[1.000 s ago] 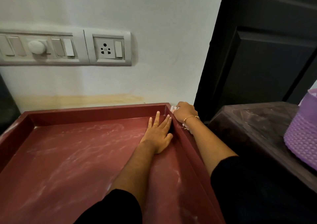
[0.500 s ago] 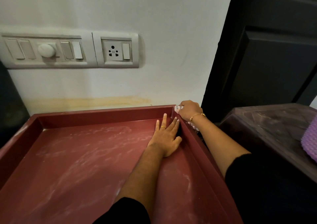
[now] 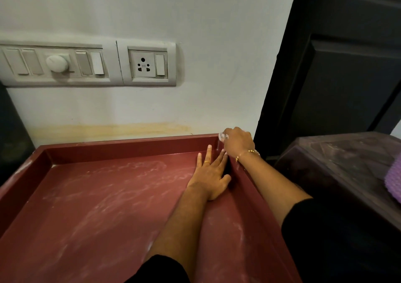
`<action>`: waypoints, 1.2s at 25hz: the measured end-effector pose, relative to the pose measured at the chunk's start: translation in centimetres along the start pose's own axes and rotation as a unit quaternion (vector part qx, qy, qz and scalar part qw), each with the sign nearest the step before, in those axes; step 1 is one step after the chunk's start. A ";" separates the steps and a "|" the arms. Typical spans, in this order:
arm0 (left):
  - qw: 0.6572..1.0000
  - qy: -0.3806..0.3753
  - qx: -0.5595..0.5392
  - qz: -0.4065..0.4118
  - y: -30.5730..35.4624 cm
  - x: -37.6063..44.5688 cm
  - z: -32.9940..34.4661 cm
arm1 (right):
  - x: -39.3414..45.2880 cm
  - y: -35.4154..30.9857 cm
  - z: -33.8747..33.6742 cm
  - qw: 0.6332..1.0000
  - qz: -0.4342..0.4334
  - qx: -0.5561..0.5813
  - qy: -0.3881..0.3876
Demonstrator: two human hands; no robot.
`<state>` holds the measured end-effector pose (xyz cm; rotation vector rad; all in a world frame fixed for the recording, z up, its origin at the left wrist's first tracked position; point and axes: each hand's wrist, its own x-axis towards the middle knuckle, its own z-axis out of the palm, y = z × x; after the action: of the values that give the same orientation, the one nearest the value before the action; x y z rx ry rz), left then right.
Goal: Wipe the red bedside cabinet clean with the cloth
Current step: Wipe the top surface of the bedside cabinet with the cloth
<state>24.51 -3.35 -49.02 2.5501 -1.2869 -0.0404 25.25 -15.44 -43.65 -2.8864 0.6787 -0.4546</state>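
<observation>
the right hand (image 3: 237, 142) bunches a small white cloth (image 3: 221, 136) at the far right corner of the dusty red rimmed bedside cabinet (image 3: 97, 206); the left hand (image 3: 211, 178) lies flat, fingers straight. the hidden cloth could skip corner dust.

A dust-streaked red bedside cabinet (image 3: 97, 206) stands against the wall, a left hand (image 3: 209, 175) resting flat on its recessed top.

The left hand (image 3: 211, 179) lies flat in the cabinet (image 3: 97, 206) top; the right hand (image 3: 236, 144) sits on its far right corner, seemingly over the cloth (image 3: 221, 135).
</observation>
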 end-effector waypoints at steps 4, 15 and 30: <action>1.000 0.005 0.000 0.001 0.0 0.0 0.0 | 0.5 1.1 -0.1 0.996 -0.085 0.031 0.010; 0.971 0.163 -0.172 -0.026 -0.7 -0.8 -1.8 | 0.4 -3.1 -2.0 0.997 -0.062 -0.020 0.042; 0.967 0.121 0.182 -0.130 -11.2 -4.9 -7.1 | 0.1 -6.1 0.4 0.994 0.015 -0.103 -0.021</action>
<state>31.37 8.54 -45.63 2.9003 -0.9312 0.4833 27.99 -10.05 -42.74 -3.0610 0.8064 -0.3363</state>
